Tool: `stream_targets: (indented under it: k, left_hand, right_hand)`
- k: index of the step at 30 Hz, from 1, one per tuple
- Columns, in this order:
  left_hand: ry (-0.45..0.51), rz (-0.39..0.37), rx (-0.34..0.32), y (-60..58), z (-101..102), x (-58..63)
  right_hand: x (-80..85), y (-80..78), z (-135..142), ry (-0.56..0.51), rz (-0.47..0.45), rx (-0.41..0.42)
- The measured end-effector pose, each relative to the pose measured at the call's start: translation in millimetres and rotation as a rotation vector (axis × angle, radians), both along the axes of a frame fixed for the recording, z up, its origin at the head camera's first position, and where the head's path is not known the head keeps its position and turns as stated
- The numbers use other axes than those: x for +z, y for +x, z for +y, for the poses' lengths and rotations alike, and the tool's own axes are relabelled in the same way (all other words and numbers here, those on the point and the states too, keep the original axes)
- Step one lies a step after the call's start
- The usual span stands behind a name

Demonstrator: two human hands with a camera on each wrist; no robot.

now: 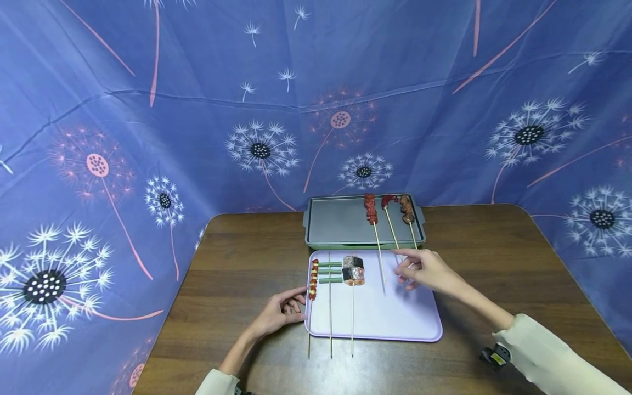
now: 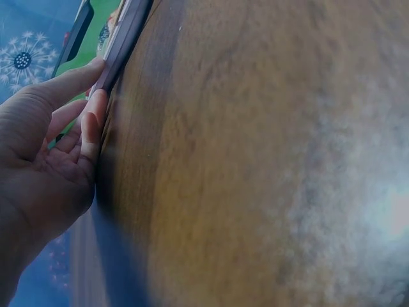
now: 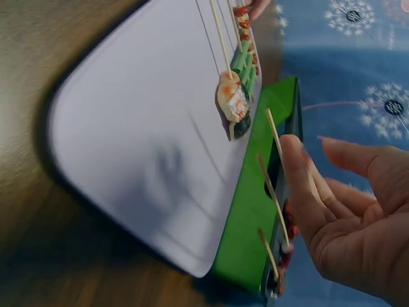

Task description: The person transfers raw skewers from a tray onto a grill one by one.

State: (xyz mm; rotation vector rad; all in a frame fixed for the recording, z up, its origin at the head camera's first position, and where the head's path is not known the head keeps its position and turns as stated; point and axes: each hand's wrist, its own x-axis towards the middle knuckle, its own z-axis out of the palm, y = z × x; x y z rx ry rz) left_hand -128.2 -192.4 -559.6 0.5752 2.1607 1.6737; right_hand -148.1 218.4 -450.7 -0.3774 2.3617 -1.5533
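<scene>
My left hand [image 1: 281, 311] rests its fingertips against the left rim of the lilac tray [image 1: 395, 321]; its fingers are loosely bent. Over the tray's far right part is my right hand [image 1: 425, 270], its index finger beside the stick of the curled red skewer [image 1: 389, 201]. In the right wrist view, thumb and index finger [image 3: 295, 167] are apart, with no stick pinched between them. Left of that skewer lies a red chunk skewer [image 1: 370, 209], and right of it a brown meat skewer [image 1: 407, 209]. All three lie on the dark grill plate [image 1: 338, 218], sticks overhanging its front.
On the tray's left half lie a red-and-yellow skewer [image 1: 313, 280], a green-piece skewer [image 1: 330, 272] and a black-skinned chunk skewer [image 1: 353, 271]. Their sticks overhang the near rim. The wooden table [image 1: 237, 263] meets a blue dandelion-patterned cloth [image 1: 419, 137] behind the grill.
</scene>
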Motion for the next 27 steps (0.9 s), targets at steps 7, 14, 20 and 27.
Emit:
stream_targets:
  k: [7, 14, 20, 27]
  left_hand:
    - [-0.001, 0.004, 0.001, 0.7, 1, 1.1]
    - [0.006, 0.009, -0.004, 0.6, -2, 0.3]
    - [-0.001, 0.012, -0.005, 0.8, -2, -0.2]
    - [0.015, 0.017, -0.006, 0.5, 0, -0.6]
  right_hand:
    - [-4.9, 22.4, 32, -0.030, 0.138, 0.073]
    - [-20.4, 45.0, 65, -0.088, 0.179, 0.144]
    - [-37.6, 55.1, 85, -0.151, 0.162, 0.180]
    - [-67.1, 54.5, 106, -0.209, 0.084, 0.165]
